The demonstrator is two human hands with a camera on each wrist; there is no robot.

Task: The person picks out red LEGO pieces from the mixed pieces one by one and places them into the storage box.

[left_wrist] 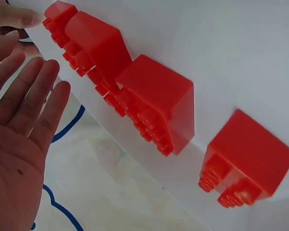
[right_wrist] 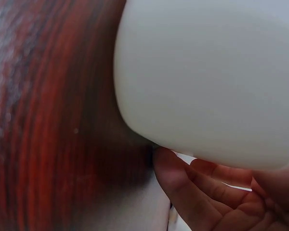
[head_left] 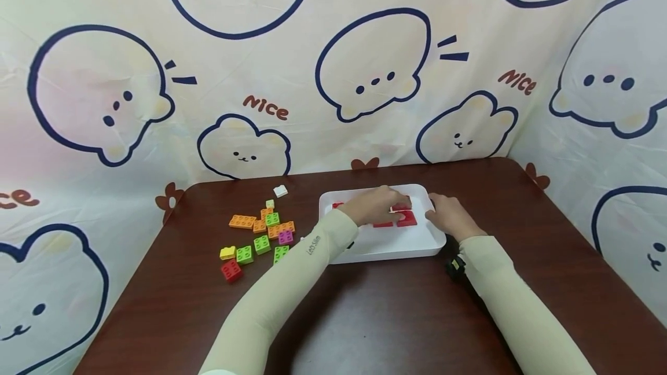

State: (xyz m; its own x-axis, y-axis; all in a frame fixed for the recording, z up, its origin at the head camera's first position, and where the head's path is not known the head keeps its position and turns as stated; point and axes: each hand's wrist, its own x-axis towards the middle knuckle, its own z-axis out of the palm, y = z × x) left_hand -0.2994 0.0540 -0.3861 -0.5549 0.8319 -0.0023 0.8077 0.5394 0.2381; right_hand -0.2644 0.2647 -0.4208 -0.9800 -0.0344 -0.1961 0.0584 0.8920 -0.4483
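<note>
Over the white tray (head_left: 396,245), my left hand (head_left: 377,204) reaches across from the left, beside red building bricks (head_left: 406,219). Its long fingers look fairly straight in the left wrist view, and I see no brick clasped between them. Three bricks, including a large one (left_wrist: 156,94), stand in a row there, and a separate brick (left_wrist: 253,151) stands apart from them. The left hand hides some bricks in the head view. My right hand (head_left: 452,219) grips the tray's right edge; its curled fingers (right_wrist: 192,197) meet the tray wall (right_wrist: 192,96).
Left of the tray lie scattered toy bricks: several orange (head_left: 242,221) and green (head_left: 261,244) ones, a red one (head_left: 231,271), a yellow one (head_left: 227,253), a purple one (head_left: 285,237) and a white one (head_left: 280,191). A patterned curtain (head_left: 312,149) rises behind the brown table (head_left: 396,311).
</note>
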